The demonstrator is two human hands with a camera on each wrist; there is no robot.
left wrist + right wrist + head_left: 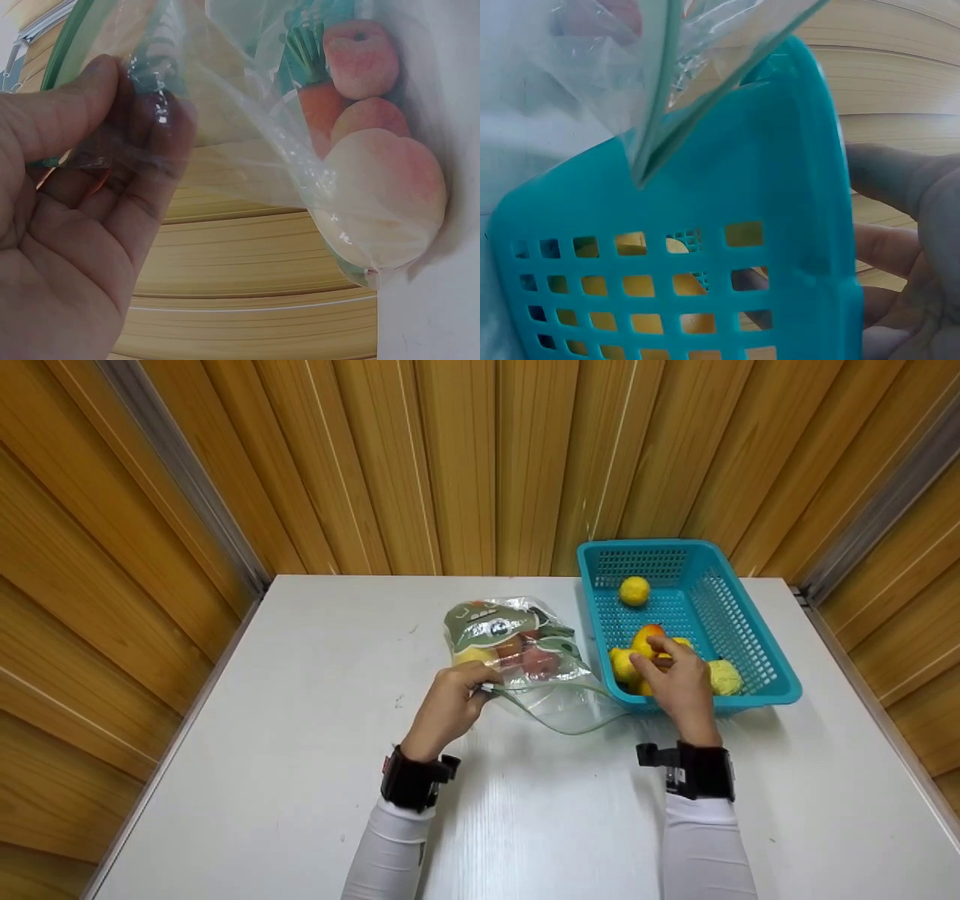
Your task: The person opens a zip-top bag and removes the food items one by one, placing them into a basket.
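My left hand [448,701] pinches the open rim of a clear zip bag [566,709] with green print. Inside the bag, the left wrist view shows a pale pink peach [382,199], a carrot [321,109] with a green top and a smaller red-pink fruit [361,64]. Over the near end of a turquoise basket [784,694], my right hand [681,686] has thumb and fingers apart. Just beyond its fingertips is a yellow-red mango-like fruit [645,639]. A yellow lemon-like fruit [624,666] lies beside it; the basket wall partly hides these in the right wrist view.
Another yellow fruit [634,591] sits at the basket's far end, and a pale green bumpy one [724,678] lies near its right front corner. The bag's mouth touches the basket's near left corner. Wood-patterned walls [450,472] border the white table [315,697].
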